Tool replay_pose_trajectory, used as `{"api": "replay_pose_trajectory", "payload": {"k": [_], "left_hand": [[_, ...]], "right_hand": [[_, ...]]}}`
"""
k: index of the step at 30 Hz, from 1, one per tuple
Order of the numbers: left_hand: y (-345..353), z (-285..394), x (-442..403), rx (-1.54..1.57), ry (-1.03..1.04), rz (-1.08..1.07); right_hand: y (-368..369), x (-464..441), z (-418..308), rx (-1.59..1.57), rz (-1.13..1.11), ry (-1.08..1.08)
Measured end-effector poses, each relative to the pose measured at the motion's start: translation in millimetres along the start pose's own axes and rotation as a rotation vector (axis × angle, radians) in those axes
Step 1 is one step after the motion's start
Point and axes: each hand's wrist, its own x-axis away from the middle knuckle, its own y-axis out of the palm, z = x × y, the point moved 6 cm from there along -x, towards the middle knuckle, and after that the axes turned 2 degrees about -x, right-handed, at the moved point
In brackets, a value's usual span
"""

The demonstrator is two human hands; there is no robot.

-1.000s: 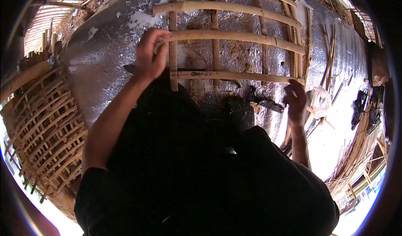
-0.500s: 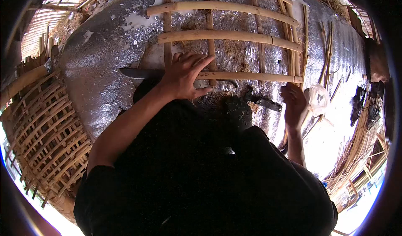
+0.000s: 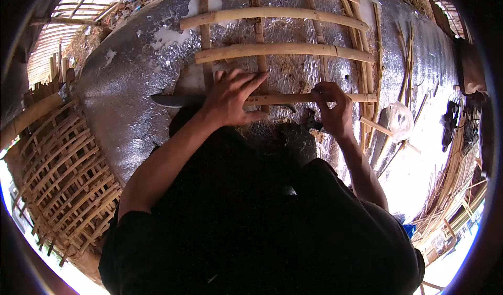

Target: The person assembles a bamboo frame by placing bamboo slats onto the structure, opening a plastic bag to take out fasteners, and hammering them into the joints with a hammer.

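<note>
A lattice of bamboo strips lies on a silvery foil sheet (image 3: pixel 126 85), with several crosswise slats such as the third slat (image 3: pixel 293 51). My left hand (image 3: pixel 229 97) rests over the left part of the nearest slat (image 3: pixel 293 99), its fingers spread and the thumb apart. My right hand (image 3: pixel 335 109) is at the same slat, farther right, its thumb and forefinger closed on it. A dark curved blade (image 3: pixel 175 101) lies left of my left hand, partly hidden behind it. Black sleeves and clothing cover the lower middle.
A woven bamboo panel (image 3: pixel 73 174) stands at the left. To the right lie a clear plastic bag (image 3: pixel 400 121), a short bamboo piece (image 3: pixel 375 126), a black item (image 3: pixel 449 122) and a heap of thin strips (image 3: pixel 445 200). Long thin strips (image 3: pixel 407 64) lie right of the lattice.
My left hand moved right and down from the slat ends onto the nearest slat and spread there. My right hand left that slat's right end and came back onto it farther left.
</note>
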Motion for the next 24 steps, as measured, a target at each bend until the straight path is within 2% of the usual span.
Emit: {"api": "replay_pose_trajectory", "payload": {"k": [5,8,12,17,20,24], "left_hand": [[-1,-1,1,-0.051,0.007,0.001],[2,-1,1,-0.056,0.002,0.007],[8,-3,3,-0.036,0.013,0.028],[0,2,3,-0.159,-0.038,-0.001],[-12,3,4,0.043,-0.052,0.103],[-10,4,4,0.076,0.031,0.075]], "right_hand": [[2,-1,-1,-0.042,0.009,0.041],[7,-1,-7,-0.041,-0.043,0.011],[26,0,-25,-0.003,-0.087,-0.167],[54,-3,-53,-0.079,-0.168,-0.131],[63,-3,-60,-0.056,-0.209,-0.196],[69,0,-64,-0.014,-0.172,-0.263]]}}
